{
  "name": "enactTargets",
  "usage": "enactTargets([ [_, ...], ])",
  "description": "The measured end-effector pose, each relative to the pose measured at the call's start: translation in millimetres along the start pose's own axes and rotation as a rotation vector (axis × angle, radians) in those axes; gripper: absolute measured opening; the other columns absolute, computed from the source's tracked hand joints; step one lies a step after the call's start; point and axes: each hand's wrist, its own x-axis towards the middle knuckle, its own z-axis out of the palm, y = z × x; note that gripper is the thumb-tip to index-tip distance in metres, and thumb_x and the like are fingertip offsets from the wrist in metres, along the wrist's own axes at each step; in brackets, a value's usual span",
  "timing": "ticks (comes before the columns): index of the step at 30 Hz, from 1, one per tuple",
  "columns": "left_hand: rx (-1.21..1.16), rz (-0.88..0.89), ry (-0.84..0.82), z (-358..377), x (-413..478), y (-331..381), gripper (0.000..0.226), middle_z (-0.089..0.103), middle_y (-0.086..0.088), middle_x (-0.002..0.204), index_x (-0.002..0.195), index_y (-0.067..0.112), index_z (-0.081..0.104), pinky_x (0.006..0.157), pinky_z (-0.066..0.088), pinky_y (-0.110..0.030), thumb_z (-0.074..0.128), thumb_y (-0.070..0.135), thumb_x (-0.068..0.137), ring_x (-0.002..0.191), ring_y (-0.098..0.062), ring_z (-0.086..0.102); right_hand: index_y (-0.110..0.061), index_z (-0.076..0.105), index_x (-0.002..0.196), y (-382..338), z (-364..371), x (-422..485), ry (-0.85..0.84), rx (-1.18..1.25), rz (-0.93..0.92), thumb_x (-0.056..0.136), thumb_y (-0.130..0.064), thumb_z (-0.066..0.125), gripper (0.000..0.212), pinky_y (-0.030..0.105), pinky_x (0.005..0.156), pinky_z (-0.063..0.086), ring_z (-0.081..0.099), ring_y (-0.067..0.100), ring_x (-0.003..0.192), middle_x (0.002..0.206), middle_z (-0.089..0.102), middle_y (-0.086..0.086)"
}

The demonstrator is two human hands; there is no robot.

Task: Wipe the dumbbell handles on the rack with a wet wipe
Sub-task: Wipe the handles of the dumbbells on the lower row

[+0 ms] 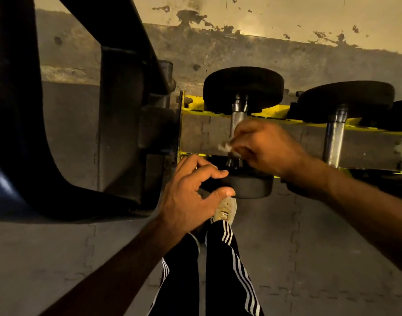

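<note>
A black dumbbell lies across the yellow rack [270, 114], its knurled steel handle [237, 117] running toward me. My right hand [266, 148] is closed around the near part of that handle, pinching a small white wet wipe [227, 146] against it. My left hand [191, 195] hovers beside the dumbbell's near head [250, 185], fingers curled apart, holding nothing. A second dumbbell with a bare steel handle [334, 142] rests on the rack to the right.
A large dark machine frame [118, 124] stands at the left, close to the rack's end. A stained wall rises behind the rack. My legs in striped black trousers and a pale shoe [225, 210] stand on the grey mat floor below.
</note>
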Motion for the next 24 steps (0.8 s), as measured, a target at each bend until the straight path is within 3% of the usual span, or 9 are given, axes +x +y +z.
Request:
enactTargets([
  [3,0.007,-0.001,-0.003,-0.1,-0.2,-1.4,0.032,0.059,0.012,0.104,0.104,0.029,0.075,0.089,0.051,-0.032,0.081,0.043,0.075,0.108,-0.009,0.057,-0.007,0.074,0.102,2.5,-0.7,25.6,0.157,-0.127,0.221,0.088,-0.012,0.067,0.016,0.032,0.058,0.043,0.063,0.036,0.081,0.104,0.062,0.016],
  [5,0.011,0.005,-0.004,0.3,1.3,-1.5,0.032,0.059,0.011,0.103,0.102,0.027,0.076,0.088,0.051,-0.036,0.082,0.041,0.074,0.106,-0.011,0.058,-0.009,0.069,0.104,-9.3,-1.5,35.3,-0.06,-0.26,0.229,0.09,-0.015,0.061,0.017,0.03,0.056,0.033,0.063,0.034,0.087,0.114,0.058,0.012],
  [7,0.017,0.008,-0.008,0.0,3.5,1.1,0.031,0.059,0.01,0.101,0.1,0.025,0.076,0.087,0.051,-0.039,0.083,0.04,0.073,0.104,-0.014,0.059,-0.014,0.063,0.102,-27.4,-5.2,36.9,-0.329,-0.352,0.082,0.094,-0.024,0.054,0.015,0.033,0.056,0.028,0.062,0.029,0.091,0.114,0.056,0.007],
  [9,0.021,0.005,-0.014,-1.6,4.2,2.6,0.031,0.06,0.009,0.101,0.099,0.025,0.076,0.085,0.051,-0.04,0.082,0.041,0.074,0.103,-0.016,0.06,-0.016,0.062,0.103,-39.7,-12.5,40.2,-0.438,-0.385,-0.013,0.095,-0.028,0.052,0.018,0.033,0.06,0.03,0.062,0.026,0.094,0.111,0.058,0.004],
  [13,0.013,-0.013,-0.017,-1.8,2.1,1.8,0.032,0.059,0.01,0.102,0.101,0.026,0.076,0.086,0.051,-0.038,0.08,0.042,0.074,0.105,-0.013,0.059,-0.014,0.066,0.107,-30.9,-22.3,61.1,-0.291,-0.46,0.175,0.091,-0.019,0.058,0.019,0.035,0.063,0.035,0.064,0.03,0.096,0.111,0.061,0.006],
  [15,0.015,-0.029,-0.021,-1.0,1.1,2.6,0.032,0.059,0.012,0.103,0.101,0.028,0.075,0.088,0.05,-0.034,0.08,0.043,0.074,0.106,-0.01,0.058,-0.013,0.067,0.107,-30.0,-17.7,55.9,-0.27,-0.449,0.162,0.091,-0.018,0.059,0.018,0.035,0.062,0.036,0.062,0.031,0.097,0.113,0.059,0.007],
  [19,-0.012,-0.034,-0.014,-1.1,1.4,2.5,0.031,0.059,0.012,0.103,0.101,0.027,0.076,0.089,0.051,-0.036,0.082,0.041,0.073,0.107,-0.012,0.059,-0.019,0.067,0.109,-20.6,-4.5,13.5,-0.352,-0.125,0.066,0.093,-0.029,0.057,0.022,0.032,0.067,0.043,0.062,0.025,0.099,0.111,0.062,0.004],
  [22,-0.018,-0.034,-0.008,-1.2,0.9,2.1,0.033,0.059,0.01,0.104,0.101,0.025,0.077,0.09,0.051,-0.036,0.081,0.042,0.073,0.107,-0.013,0.059,-0.019,0.07,0.106,-13.9,2.4,-13.1,0.007,0.292,0.368,0.094,-0.023,0.06,0.015,0.039,0.076,0.055,0.064,0.019,0.089,0.1,0.068,0.002],
  [24,-0.021,-0.038,-0.01,-0.6,0.1,3.6,0.033,0.059,0.01,0.104,0.101,0.025,0.076,0.091,0.051,-0.034,0.081,0.041,0.073,0.108,-0.013,0.059,-0.02,0.07,0.098,-14.8,13.4,-24.7,0.089,0.46,0.636,0.093,-0.019,0.064,0.007,0.036,0.075,0.056,0.065,0.013,0.084,0.092,0.07,-0.001],
])
